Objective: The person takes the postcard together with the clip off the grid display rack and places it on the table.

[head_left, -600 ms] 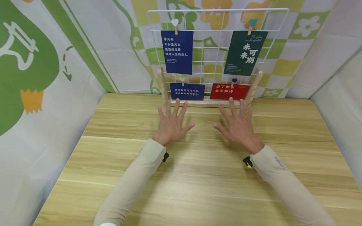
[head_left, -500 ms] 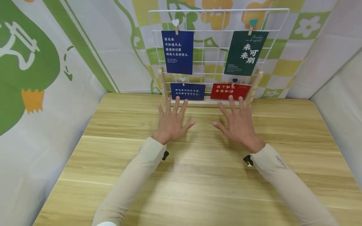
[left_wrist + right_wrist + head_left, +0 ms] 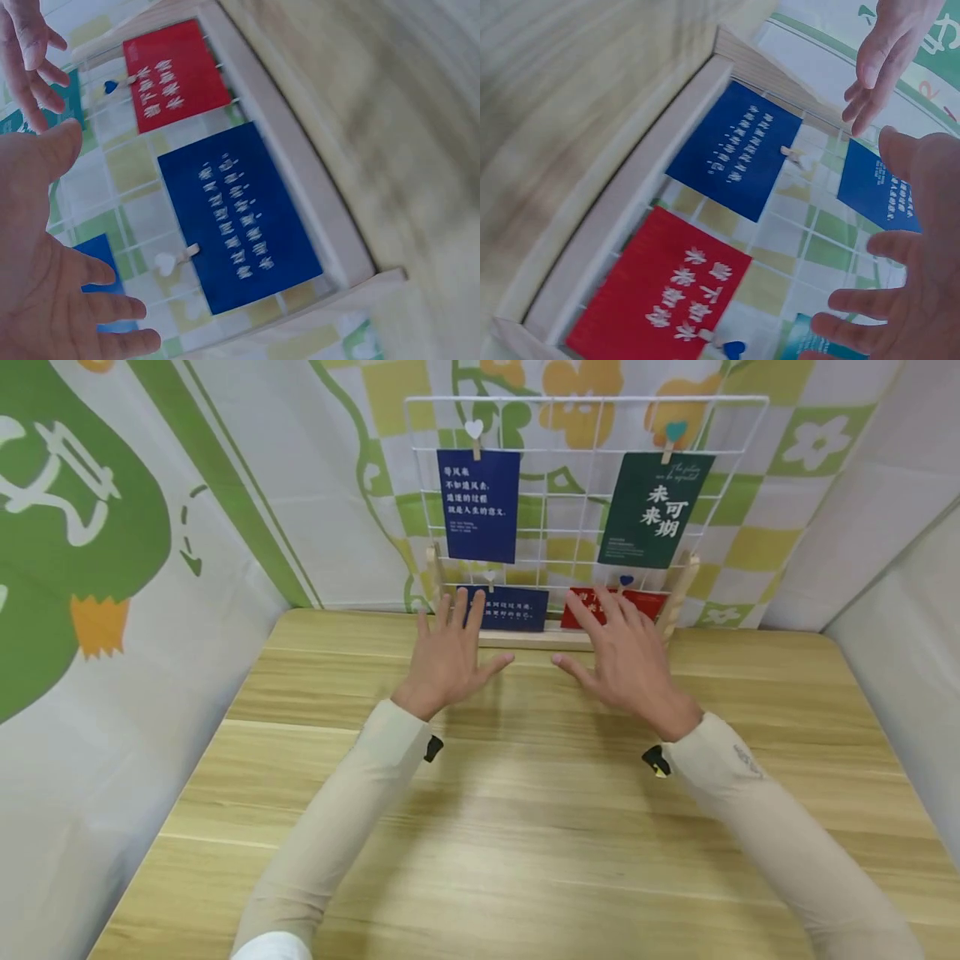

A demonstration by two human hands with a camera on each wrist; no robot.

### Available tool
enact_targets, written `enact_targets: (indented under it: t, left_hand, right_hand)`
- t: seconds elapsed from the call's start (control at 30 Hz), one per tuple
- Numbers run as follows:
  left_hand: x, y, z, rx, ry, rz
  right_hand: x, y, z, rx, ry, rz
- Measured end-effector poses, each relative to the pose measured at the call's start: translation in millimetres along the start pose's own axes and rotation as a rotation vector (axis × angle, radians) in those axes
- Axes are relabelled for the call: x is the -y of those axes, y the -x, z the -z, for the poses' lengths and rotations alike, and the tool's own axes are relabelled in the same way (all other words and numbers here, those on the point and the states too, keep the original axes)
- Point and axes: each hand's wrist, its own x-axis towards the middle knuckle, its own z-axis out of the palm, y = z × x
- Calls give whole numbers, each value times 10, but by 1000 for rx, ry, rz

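A white wire grid rack (image 3: 585,398) stands in a wooden base (image 3: 525,640) at the table's back. Wooden heart clips hold four cards on it: a tall blue card (image 3: 480,543), a green card (image 3: 626,539), a low blue card (image 3: 521,610) and a red card (image 3: 647,604). In the head view my left hand (image 3: 444,662) holds nothing, its spread fingertips overlapping the low blue card. Fingers apart, my right hand (image 3: 633,660) overlaps the red card. Both wrist views show a gap between the palms and the lower cards (image 3: 240,217).
A wood-grain table (image 3: 525,827) stretches in front of the rack. Behind hangs a patterned cloth (image 3: 765,543) with green and yellow checks. White fabric walls (image 3: 907,585) stand at the sides. A small black device (image 3: 657,762) shows under the right cuff.
Both hands have moved forward and up toward the rack, so their fingers now overlap the lower cards. The head view has shifted slightly. The cards stay clipped.
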Motion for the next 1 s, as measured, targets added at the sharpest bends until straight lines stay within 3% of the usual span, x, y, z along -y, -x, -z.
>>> enact_targets:
  t: [0.23, 0.5, 0.73, 1.0]
  left_hand:
    - [101, -40, 177, -125, 68, -10]
    - [189, -76, 302, -237, 142, -43]
    - [257, -111, 423, -285, 266, -31]
    - [352, -168, 553, -331, 333, 15]
  right_hand:
    - [111, -207, 153, -164, -92, 73]
    - [222, -419, 279, -264, -170, 112]
    - [315, -585, 380, -294, -262, 82]
    - [389, -791, 458, -303, -277, 73]
